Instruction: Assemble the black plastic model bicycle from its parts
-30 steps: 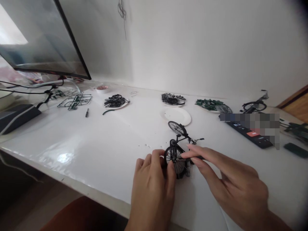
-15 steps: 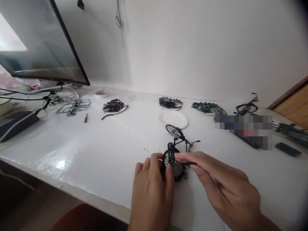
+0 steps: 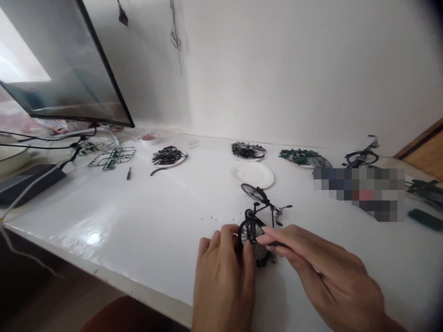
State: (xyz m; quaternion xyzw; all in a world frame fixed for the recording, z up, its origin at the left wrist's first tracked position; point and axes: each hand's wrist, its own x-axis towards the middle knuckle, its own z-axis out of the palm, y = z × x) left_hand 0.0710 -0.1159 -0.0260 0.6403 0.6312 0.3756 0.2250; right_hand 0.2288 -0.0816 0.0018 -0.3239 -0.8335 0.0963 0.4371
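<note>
A small black model bicycle (image 3: pixel 265 205) stands tilted on the white table in front of me, with a spoked wheel (image 3: pixel 246 230) nearest my body. My left hand (image 3: pixel 224 267) is closed round the left side of that wheel, thumb near the hub. From the right, my right hand (image 3: pixel 321 267) pinches a slim dark tool (image 3: pixel 276 244) whose tip end points at the wheel hub. My fingers hide much of the tool and the exact contact at the hub. The handlebar (image 3: pixel 284 210) and the other wheel (image 3: pixel 254 191) point away from me.
Behind the bicycle lies a white plate (image 3: pixel 258 175). Plates of black parts (image 3: pixel 169 156) and green parts (image 3: pixel 299 157) line the wall side. A small screwdriver (image 3: pixel 129 174), green part frames (image 3: pixel 112 157) and a monitor (image 3: pixel 104 60) are left. Another model bicycle (image 3: pixel 362 157) stands far right.
The whole view has shifted slightly, so everything sits a little lower and further right. The right hand's tool is now less visible between the fingers. Both hands keep their grips.
</note>
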